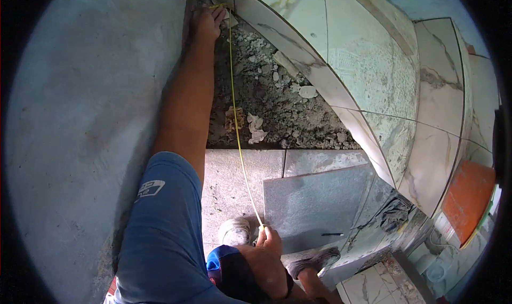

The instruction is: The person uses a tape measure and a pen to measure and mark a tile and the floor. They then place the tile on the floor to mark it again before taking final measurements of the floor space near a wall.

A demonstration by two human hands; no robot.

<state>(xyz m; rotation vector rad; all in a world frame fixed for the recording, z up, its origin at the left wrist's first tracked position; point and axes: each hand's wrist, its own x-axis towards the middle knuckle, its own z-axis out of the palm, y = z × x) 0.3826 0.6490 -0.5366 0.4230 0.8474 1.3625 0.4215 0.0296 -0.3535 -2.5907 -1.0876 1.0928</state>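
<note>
A yellow tape measure blade (234, 96) runs stretched over a strip of rough rubble (266, 85) and onto laid floor tiles (240, 170). My left hand (208, 22), at the far end by the wall corner, is closed on the yellow tape there. Close to my body, my right hand (270, 240) pinches the near end of the tape; the palm side is hidden. Beside that hand, a loose grey tile (314, 202) lies on the floor with a dark pen (332, 234) on it.
A plain grey wall (90, 101) stands close on the left. Marble-look tiled steps (368, 80) curve up on the right. An orange bucket (468, 197), a dark rag (396, 214) and a cut tile piece (368, 288) are at lower right. My shoes (234, 232) flank my right hand.
</note>
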